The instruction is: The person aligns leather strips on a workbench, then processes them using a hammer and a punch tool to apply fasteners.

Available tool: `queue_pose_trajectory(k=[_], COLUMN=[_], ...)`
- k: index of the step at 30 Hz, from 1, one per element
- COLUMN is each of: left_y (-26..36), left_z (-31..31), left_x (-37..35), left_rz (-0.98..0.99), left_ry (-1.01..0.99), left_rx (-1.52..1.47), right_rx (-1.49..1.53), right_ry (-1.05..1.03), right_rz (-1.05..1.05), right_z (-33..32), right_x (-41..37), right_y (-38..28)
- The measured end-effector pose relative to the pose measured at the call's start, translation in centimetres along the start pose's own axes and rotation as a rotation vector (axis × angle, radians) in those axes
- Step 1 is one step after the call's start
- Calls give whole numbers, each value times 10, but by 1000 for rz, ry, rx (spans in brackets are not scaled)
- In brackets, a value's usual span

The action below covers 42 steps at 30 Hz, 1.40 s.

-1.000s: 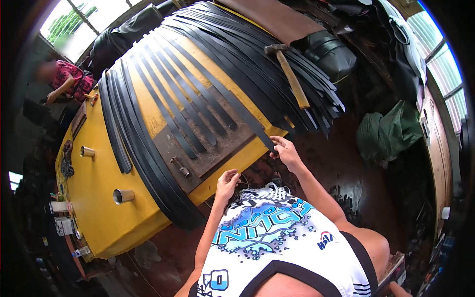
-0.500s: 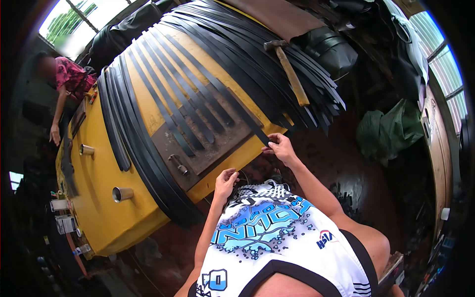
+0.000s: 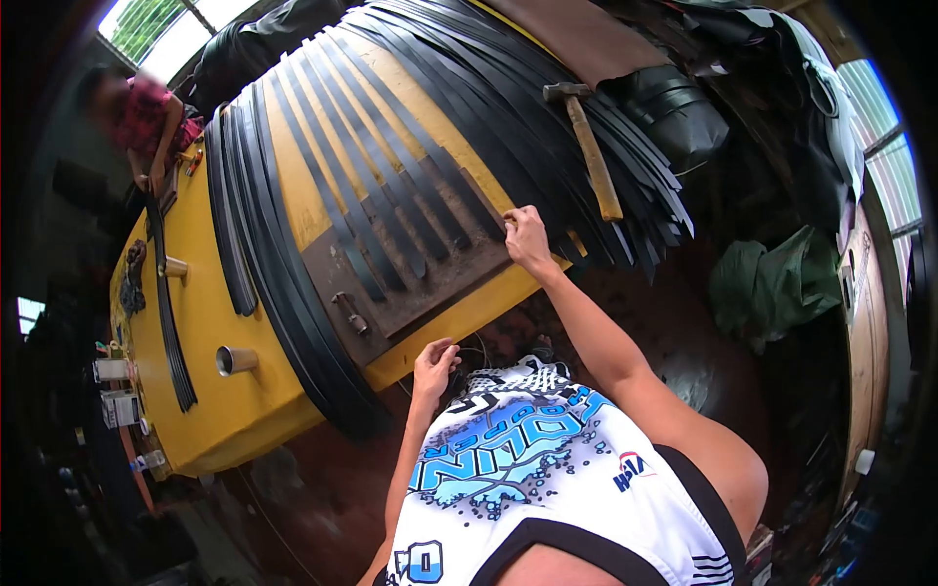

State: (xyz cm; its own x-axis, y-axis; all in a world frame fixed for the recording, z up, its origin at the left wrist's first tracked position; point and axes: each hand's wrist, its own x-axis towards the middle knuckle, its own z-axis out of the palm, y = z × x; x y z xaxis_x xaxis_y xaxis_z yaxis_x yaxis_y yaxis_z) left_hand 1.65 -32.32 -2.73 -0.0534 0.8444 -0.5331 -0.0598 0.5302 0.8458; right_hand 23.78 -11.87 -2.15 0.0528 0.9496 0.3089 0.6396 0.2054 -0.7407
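Note:
Several black flat strips [image 3: 357,186] lie side by side across the yellow table, their near ends on a dark worn board [image 3: 430,303]. My right hand [image 3: 528,237] is at the board's right edge, its fingertips pinched at the near end of the rightmost strip. The fingers partly hide that end. My left hand [image 3: 435,368] hovers just off the table's front edge, loosely curled with a gap between thumb and fingers, and nothing visible in it. A small metal tool [image 3: 350,313] lies on the board's left corner.
A hammer [image 3: 589,151] rests on a thick bundle of black strips [image 3: 489,107] at the right. More strips [image 3: 283,254] hang over the front edge. Two metal cups [image 3: 236,360] stand at the left. Across the table, a person [image 3: 151,122] handles dark strips.
My right hand has moved up and left, away from the table's front edge. My left hand has barely shifted. The other person has brought both hands together at dark strips on the table.

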Motion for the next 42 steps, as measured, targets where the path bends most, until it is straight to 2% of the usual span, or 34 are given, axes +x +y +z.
queue_pose_trajectory(k=[4,10,16,29,34,39,41,42], left_y=[-7,-11,-2,4,11,23,31,33], left_z=[1,9,19,25,30,38,44,46], left_x=[-5,0,5,20,25,35,40,44], left_rz=[-23,-14,-41,-34,-32,-14,23,22], left_ry=[76,107,166,182,95,21,-29,-35], left_rx=[-17,-19,-41,-22,-15,46,62,66], right_rx=[-75,-171,-196,-159,-16,76,138,138], right_ry=[-134,-108,-192,-233,-379,-490,-614,-608], right_rz=[-46,-154,-102,-75,212,318,500,505], right_z=[-16,-10,-9,-16,-51,-89,-102,-105], right_x=[-17,-10,-4,0,-19,-65,-79,-86], right_y=[-2,-7,-9,-14,-24,-17,-19,-16])
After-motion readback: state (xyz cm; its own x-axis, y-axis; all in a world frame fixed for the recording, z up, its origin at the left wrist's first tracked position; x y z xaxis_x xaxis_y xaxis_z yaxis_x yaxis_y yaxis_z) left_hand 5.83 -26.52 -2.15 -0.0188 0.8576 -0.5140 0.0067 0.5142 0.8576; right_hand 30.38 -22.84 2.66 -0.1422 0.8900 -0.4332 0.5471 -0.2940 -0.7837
